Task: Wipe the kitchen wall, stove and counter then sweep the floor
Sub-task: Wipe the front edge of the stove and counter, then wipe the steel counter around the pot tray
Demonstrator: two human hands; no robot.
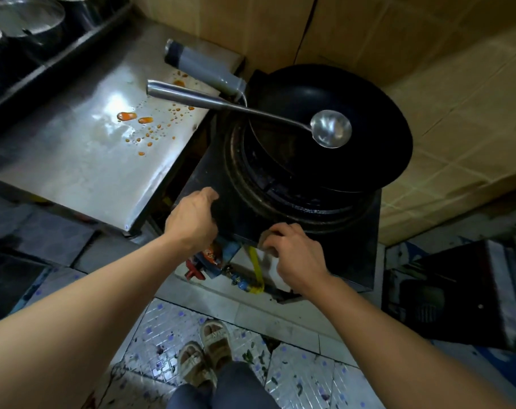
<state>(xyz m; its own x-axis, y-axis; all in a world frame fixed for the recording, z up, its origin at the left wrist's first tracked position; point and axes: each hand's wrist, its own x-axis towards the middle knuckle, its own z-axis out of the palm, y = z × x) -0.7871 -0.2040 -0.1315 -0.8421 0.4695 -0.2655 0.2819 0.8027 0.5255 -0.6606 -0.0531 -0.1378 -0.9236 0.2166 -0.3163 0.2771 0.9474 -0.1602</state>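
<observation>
Head view. Stove-wiping step in hand, by the look of it. Left hand point(195, 215) at 9 o'clock of the burner ring point(280, 190), gripping the stove point(366, 246) by its near-left edge, fingers curled over the rim. Right hand point(292, 255) at 6 o'clock of the ring, fingers curled on something small and pale at the stove's front edge, probably a cloth point(264, 242), though too hidden to be sure. Wok point(339, 113) tipped toward 1 o'clock, off the ring, with a ladle point(330, 132) resting in it, handle reaching out to 10 o'clock. Counter point(73, 160) at 9 o'clock of the stove, spattered with orange drops point(126, 116), not yet wiped. Wall point(428, 39) from 12 to 3 o'clock. Floor point(162, 349) at 6 o'clock, littered with scraps, not yet swept.

Next move, as a judgement: a steady grip with the left, pressed strokes with the right along the front lip and round the ring; wok likely needs lifting clear to reach the back.

Counted: two hands, one stove, one ring, one wok, one ladle, one grey bottle point(203, 66) lying on the counter, two sandals point(205, 354), two large drops among many small.
</observation>
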